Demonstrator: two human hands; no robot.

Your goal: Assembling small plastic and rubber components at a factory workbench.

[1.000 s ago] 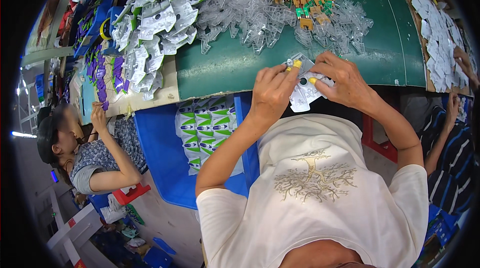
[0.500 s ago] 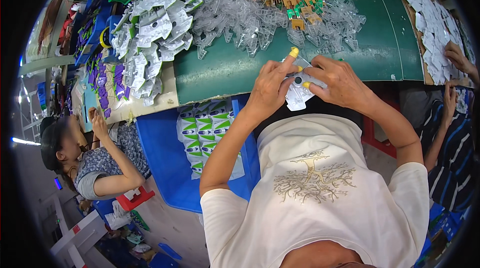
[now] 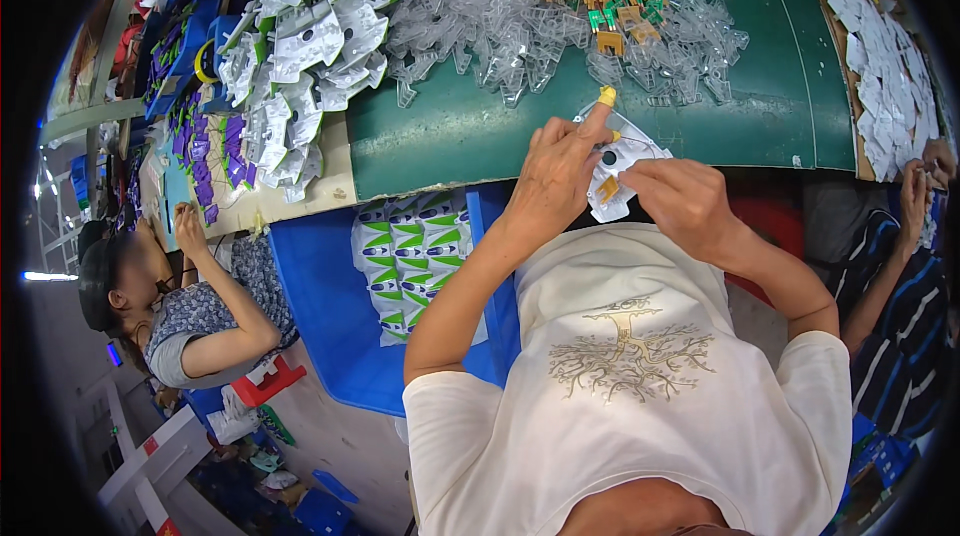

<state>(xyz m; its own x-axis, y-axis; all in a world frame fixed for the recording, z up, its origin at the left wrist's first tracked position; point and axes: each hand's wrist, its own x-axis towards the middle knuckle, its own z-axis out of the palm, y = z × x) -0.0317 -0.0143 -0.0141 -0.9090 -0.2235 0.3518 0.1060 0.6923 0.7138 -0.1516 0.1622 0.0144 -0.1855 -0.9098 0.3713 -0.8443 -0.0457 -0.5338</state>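
Observation:
A white plastic housing (image 3: 640, 144) with a round black spot is tilted up against the table's near edge. My left hand (image 3: 560, 171) grips its left side, with a yellow finger cover on the raised index fingertip. A small orange board (image 3: 607, 190) sits on the lower part of the housing, and a thin wire seems to run across its upper part. Over the right side of the housing, my right hand (image 3: 685, 201) has its fingers pinched together. Whatever is between those fingertips is hidden.
Clear plastic pieces (image 3: 470, 16) lie heaped on the green table (image 3: 440, 146), beside orange and green boards with red wires (image 3: 615, 11). White housings (image 3: 310, 46) are stacked at left. A blue bin (image 3: 320, 326) holds packaged items. Co-workers sit at left (image 3: 215, 306) and right (image 3: 895, 306).
The orange board now shows on the housing. My right hand has shifted slightly right and down, its fingers drawn together. The housing is turned and sits a bit higher against the table.

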